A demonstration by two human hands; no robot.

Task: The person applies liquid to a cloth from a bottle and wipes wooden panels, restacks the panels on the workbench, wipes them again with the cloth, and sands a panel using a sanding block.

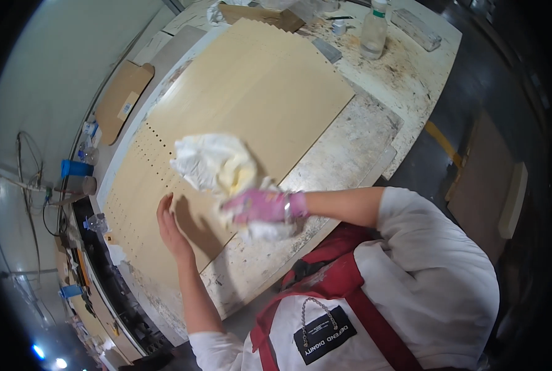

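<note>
My right hand, in a pink glove, grips a bunched white cloth with yellowish stains. Part of the cloth hangs out below the glove, and its edges are slightly blurred. Beneath it lie pale beige boards, overlapping like a fanned stack, with rows of small dark holes along the left side. My left hand is bare, its fingers stretched out over the boards near the holes, with nothing in it. Whether it touches the surface, I cannot tell. A shadow falls on the boards between my hands.
A paint-stained worktable carries the boards. At its far right stand a clear bottle, a small white jar and a long grey block. Brown cardboard and a blue container line the left edge.
</note>
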